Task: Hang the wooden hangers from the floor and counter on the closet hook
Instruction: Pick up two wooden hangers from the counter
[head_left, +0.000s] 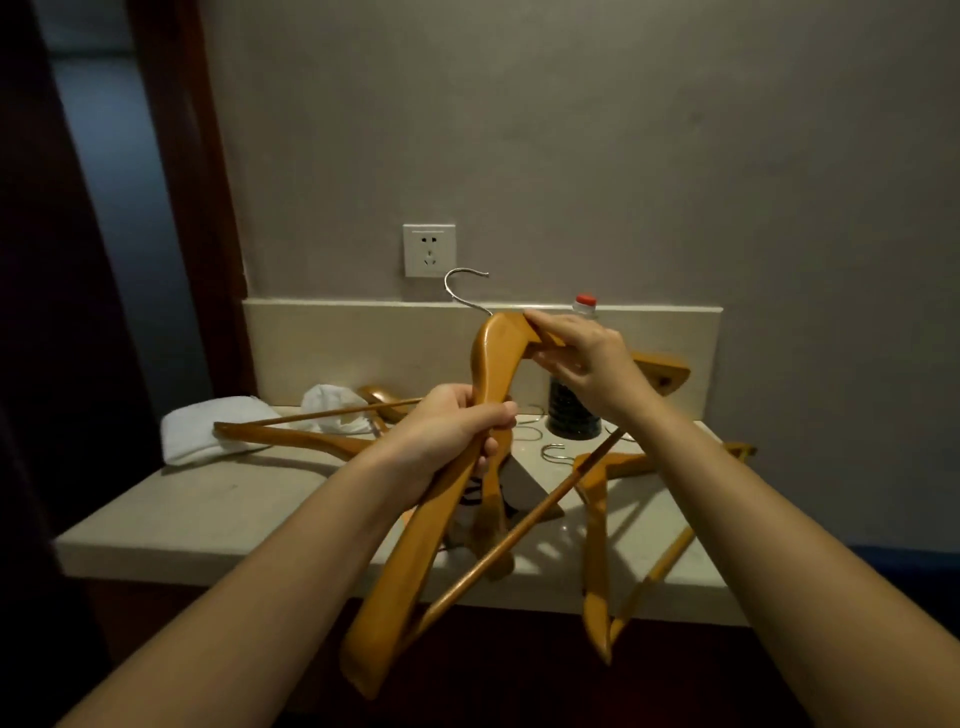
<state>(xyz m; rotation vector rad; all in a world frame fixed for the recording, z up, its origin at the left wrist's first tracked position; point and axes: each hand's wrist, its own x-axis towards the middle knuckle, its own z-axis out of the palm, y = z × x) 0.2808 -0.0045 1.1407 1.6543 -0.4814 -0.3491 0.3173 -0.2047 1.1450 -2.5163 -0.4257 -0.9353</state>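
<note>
I hold a wooden hanger (415, 540) up over the counter (218, 519), tilted, its metal hook (464, 288) pointing up. My left hand (457, 426) grips its left arm. My right hand (582, 358) pinches the top beside the hook. Another hanger (291, 441) lies flat on the counter at the left. A third hanger (597, 525) lies at the right with one end over the front edge. More hanger wood shows under the lifted one, partly hidden. The closet hook is not in view.
A dark bottle (574, 410) with a red cap stands at the back of the counter behind my right hand. White towels (208, 426) lie at the back left. A wall socket (429, 250) sits above the backsplash. A dark doorway (104, 208) is at the left.
</note>
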